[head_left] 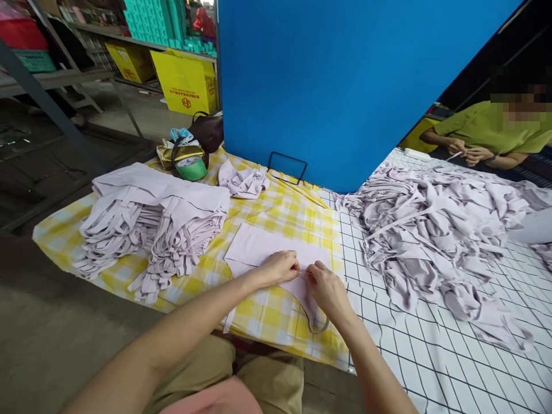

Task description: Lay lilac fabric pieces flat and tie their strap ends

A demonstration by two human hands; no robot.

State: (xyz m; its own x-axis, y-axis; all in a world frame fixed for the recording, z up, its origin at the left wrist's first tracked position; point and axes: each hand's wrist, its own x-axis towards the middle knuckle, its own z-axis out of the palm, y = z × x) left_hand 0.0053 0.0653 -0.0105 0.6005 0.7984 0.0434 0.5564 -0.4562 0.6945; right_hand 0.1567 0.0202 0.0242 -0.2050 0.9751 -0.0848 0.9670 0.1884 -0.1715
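Observation:
A pale lilac garment piece lies spread on the yellow checked cloth, its straps hanging toward the front edge. Over its middle, my left hand is closed in a pinch. My right hand is closed too, just to the right, at the garment's right part. Something thin and pale shows between the two hands, too small to make out. To the left stands a neat stack of lilac garments with straps dangling. A crumpled lilac piece rests behind.
A tall blue board stands behind the work area, with a black wire stand. On the right is a loose heap of lilac garments. Across the table sits a person in a green shirt. A green tape roll lies back left.

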